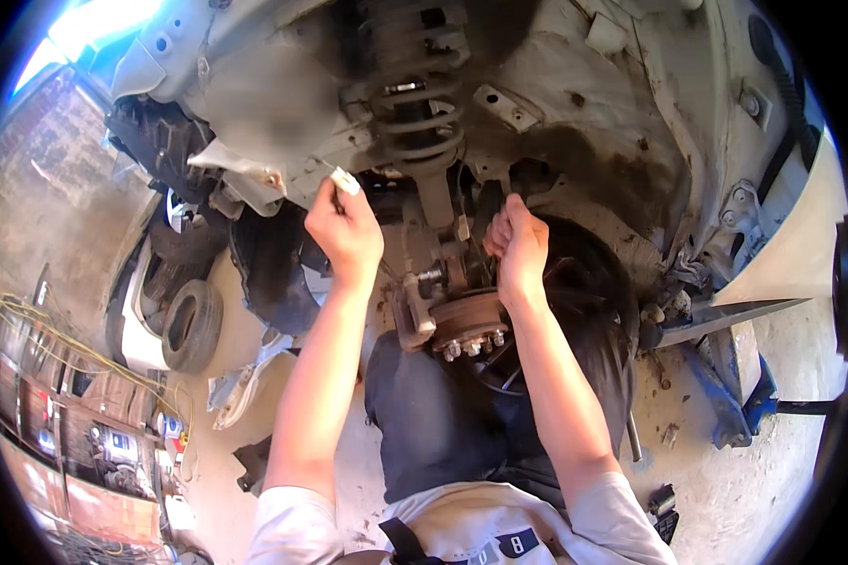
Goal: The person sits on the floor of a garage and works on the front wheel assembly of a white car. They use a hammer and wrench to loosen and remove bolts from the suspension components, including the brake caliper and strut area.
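Observation:
My left hand point(346, 235) is raised in front of the wheel well, fingers curled closed. A small pale piece point(345, 180) shows at the thumb tip; its kind is unclear. To the right, my right hand point(520, 247) is closed in a fist just above the brake disc hub point(469, 320). What it grips is hidden by the fingers. Between and above the hands stands the coil spring point(419, 108) on its strut point(435, 196). The rusty hub with several wheel studs sits below them, and a brake caliper point(411, 311) is at its left side.
Around me is the dirty wheel well liner point(603, 122). A loose tire point(192, 325) stands at left, near a cluttered rack point(75, 414). A blue jack stand point(730, 395) is on the floor at right. A dark wheel point(594, 273) lies behind my right forearm.

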The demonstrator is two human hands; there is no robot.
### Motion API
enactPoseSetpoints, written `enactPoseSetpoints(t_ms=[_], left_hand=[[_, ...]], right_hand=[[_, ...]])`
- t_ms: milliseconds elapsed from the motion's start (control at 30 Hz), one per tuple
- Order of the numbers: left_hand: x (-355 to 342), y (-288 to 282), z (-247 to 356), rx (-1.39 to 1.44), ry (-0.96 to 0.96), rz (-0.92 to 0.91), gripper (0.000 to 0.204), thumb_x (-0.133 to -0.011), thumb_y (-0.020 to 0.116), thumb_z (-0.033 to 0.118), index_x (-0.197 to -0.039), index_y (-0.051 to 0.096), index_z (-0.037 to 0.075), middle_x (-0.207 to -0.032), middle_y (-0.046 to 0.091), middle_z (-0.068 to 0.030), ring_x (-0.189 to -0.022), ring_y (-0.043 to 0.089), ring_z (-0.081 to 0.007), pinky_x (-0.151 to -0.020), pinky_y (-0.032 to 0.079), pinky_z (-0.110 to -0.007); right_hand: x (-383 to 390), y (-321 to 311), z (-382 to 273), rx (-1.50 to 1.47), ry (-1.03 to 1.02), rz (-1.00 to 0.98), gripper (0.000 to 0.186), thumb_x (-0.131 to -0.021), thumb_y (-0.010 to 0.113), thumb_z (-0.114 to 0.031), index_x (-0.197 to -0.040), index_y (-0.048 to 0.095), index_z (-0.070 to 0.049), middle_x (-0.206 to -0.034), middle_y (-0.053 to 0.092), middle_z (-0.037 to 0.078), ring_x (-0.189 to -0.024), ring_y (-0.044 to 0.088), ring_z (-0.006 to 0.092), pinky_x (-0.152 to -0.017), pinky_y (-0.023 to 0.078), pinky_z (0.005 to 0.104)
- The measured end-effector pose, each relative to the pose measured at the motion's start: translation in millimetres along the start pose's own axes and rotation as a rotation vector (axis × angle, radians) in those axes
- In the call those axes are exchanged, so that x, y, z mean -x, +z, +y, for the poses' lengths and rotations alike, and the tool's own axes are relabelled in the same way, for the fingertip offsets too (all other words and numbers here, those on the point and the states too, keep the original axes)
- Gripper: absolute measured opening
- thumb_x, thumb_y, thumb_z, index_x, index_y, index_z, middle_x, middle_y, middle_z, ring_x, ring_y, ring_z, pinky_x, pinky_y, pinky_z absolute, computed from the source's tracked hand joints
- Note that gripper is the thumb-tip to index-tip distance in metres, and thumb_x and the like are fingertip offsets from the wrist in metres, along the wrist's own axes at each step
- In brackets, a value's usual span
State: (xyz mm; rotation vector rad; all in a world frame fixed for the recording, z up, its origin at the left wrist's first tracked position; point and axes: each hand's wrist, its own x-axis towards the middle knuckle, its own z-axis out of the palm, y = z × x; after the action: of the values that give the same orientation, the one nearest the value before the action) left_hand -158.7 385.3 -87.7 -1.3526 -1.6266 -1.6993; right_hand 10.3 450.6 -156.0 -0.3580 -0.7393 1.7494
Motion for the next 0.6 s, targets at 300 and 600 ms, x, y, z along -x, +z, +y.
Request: enactPoseSetpoints(t_ms=[300, 600], left_hand=[[-37.4, 29.7, -18.8, -0.337, 0.085, 0.03, 0.022, -0.082, 0.051, 0.006, -0.064, 0.048, -0.006, -0.054, 0.046, -0.0209, -0.046, 0.044, -0.0298, -0.048, 0.036, -0.037], [-73.1, 78.2, -145.5, -0.625, -0.374, -0.286, 0.039, -0.083, 0.055, 0.03, -0.076, 0.067, -0.006, -0.083, 0.062, -0.0316, -0.087, 0.062, -0.0448, -0.078, 0.048, -0.049]], right_hand=[[1.8, -2.6, -0.2, -0.021, 0.005, -0.003, 0.043, -0.097, 0.044, -0.025, -0.058, 0.03, -0.012, -0.056, 0.028, -0.004, -0.052, 0.024, 0.008, -0.049, 0.022, 0.0253], [10.4, -4.3, -5.9, -0.085, -0.011, -0.019, 0.039, -0.097, 0.043, -0.017, -0.06, 0.033, -0.01, -0.058, 0.028, -0.005, -0.054, 0.024, 0.0056, -0.05, 0.021, 0.0243]])
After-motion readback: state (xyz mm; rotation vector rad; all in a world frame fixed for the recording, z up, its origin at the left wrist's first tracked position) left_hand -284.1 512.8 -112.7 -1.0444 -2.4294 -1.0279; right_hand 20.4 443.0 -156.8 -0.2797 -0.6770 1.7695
